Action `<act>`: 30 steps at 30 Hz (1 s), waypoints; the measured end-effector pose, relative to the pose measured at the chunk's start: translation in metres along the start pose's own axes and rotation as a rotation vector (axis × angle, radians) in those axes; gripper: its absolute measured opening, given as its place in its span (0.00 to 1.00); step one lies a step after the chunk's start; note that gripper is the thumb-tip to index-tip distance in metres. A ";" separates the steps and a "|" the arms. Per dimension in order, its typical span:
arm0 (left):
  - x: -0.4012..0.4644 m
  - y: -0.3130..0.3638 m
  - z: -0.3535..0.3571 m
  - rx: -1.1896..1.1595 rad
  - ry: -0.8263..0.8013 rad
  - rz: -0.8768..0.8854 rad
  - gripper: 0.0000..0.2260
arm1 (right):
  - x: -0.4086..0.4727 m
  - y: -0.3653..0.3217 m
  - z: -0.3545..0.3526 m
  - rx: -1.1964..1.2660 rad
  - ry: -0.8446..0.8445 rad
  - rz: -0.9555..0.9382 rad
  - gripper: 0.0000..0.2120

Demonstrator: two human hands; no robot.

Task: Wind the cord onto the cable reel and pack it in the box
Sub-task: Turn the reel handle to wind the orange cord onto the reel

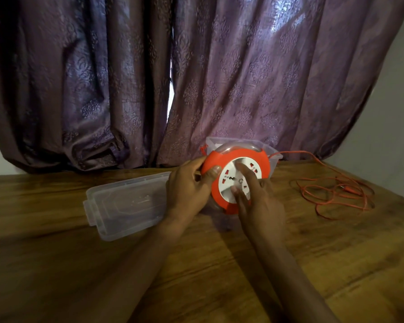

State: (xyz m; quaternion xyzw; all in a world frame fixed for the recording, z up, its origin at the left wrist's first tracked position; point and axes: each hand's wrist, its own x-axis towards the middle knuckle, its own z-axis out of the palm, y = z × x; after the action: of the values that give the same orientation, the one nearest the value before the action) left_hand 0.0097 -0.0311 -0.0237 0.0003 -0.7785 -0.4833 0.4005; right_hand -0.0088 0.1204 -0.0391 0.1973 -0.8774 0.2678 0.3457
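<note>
The cable reel [237, 180], round with an orange rim and a white face with sockets, is held tilted above the wooden tabletop [196, 264], near its far middle part. The left hand [189, 190] grips the left edge of the reel, with the thumb curled over the orange rim and the other fingers behind it. The right hand [254, 197] lies on the white face with its fingers [247, 176] nearly straight and spread, pressing on it and not curled around anything. Just behind the reel stands the clear plastic box [272, 151], open, close to the purple curtain [196, 78]. The orange cord [336, 192] goes out from behind the reel to the right and lies in loose loops on the right part of the tabletop, with its plug end among the loops. The clear lid [124, 203] of the box lies flat on the tabletop to the left of the hands, touching the left wrist area.
</note>
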 end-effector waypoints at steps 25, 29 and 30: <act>0.007 -0.007 -0.003 -0.031 0.006 -0.023 0.25 | -0.002 -0.014 -0.005 -0.056 -0.094 -0.030 0.40; 0.006 -0.006 -0.002 -0.047 -0.006 -0.012 0.24 | -0.002 -0.011 -0.002 -0.124 -0.130 -0.057 0.44; 0.006 -0.006 -0.002 -0.040 -0.011 -0.008 0.25 | -0.002 -0.009 -0.002 -0.134 -0.113 -0.055 0.42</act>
State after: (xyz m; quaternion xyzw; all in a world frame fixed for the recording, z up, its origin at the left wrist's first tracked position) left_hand 0.0046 -0.0381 -0.0242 -0.0072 -0.7708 -0.5005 0.3941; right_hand -0.0017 0.1149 -0.0356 0.2127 -0.9056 0.1874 0.3154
